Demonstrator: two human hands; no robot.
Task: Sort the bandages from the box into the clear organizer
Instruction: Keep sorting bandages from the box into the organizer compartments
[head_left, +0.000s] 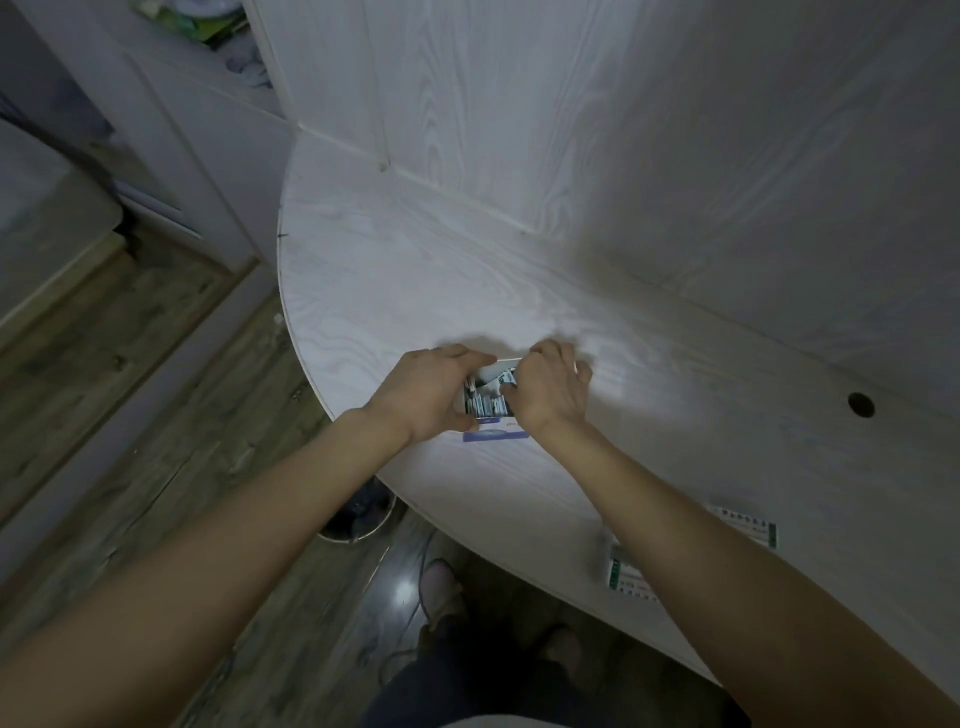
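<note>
A small open container with a blue-and-white front edge rests on the white table, between my two hands. Several green-and-white wrapped bandages stand packed inside it. My left hand grips its left side, thumb over the far rim. My right hand is curled over its right side, fingertips pinching bandages at the top right. Whether this container is the box or the clear organizer I cannot tell. A flat white box with green print lies at the table's near right, partly hidden by my right forearm.
The table has a rounded left edge and meets white wood-grain wall panels at the back. A dark cable hole sits at the right. Below the edge are a waste bin, wooden floor and my feet.
</note>
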